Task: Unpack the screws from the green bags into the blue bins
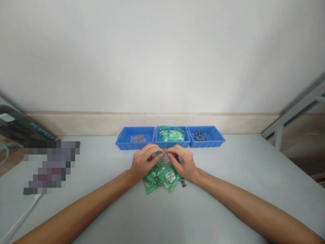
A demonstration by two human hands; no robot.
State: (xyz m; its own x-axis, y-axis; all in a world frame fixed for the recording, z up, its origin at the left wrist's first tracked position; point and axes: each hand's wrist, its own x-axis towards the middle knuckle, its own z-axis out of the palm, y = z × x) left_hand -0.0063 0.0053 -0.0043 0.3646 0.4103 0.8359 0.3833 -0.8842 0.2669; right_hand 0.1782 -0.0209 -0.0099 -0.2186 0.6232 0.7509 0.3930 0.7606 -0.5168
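Note:
My left hand (146,159) and my right hand (183,161) meet at the middle of the table, thumbs and fingertips pinched. Between them hangs a small clear plastic bag (166,158), its top edge in both pinches; its contents are too small to tell. Right below lies a pile of green plastic bags (169,178) with metal parts inside. Loose dark metal fittings lie among them, one fitting (183,182) at the pile's right edge. My hands partly cover the back of the pile.
Behind my hands three blue bins stand in a row: the left bin (135,146) holds clear bags, the middle bin (158,144) green bags, the right bin (209,143) several metal fittings. A pixelated object (54,169) with a white cable (22,217) lies left. A wall rises behind.

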